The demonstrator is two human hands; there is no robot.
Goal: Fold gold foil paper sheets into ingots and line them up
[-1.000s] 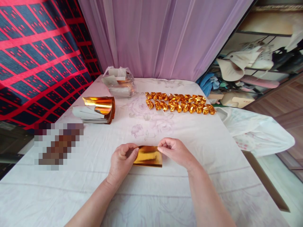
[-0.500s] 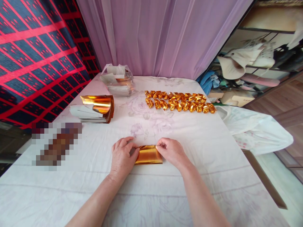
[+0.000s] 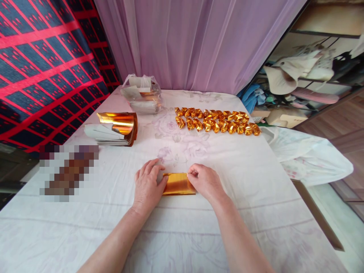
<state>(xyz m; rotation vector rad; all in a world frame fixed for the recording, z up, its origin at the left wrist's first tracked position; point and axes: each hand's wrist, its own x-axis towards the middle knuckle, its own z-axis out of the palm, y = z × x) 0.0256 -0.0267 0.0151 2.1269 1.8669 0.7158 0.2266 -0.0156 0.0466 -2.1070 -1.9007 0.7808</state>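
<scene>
A folded sheet of gold foil paper (image 3: 178, 184) lies on the cloth in front of me, its shiny side up. My left hand (image 3: 148, 182) is at its left end, the thumb on the foil's edge and the fingers bent around that end; a bit of grey paper shows between thumb and forefinger. At the upper right corner, my right hand (image 3: 205, 180) pinches the edge between thumb and forefinger, its other fingers curled in.
Gold folded foil pieces (image 3: 216, 125) stand in two rows farther back. To the left are a curled stack of foil sheets (image 3: 121, 127) and a clear bag of paper (image 3: 143, 96). A blurred patch (image 3: 69, 172) hides something. Cluttered shelves (image 3: 307, 79) stand right of the table (image 3: 239, 231).
My left thumb and fingers have shifted slightly at the foil's left end, showing a little more of its upper left corner. The right hand keeps its pinch. The view has tilted slightly.
</scene>
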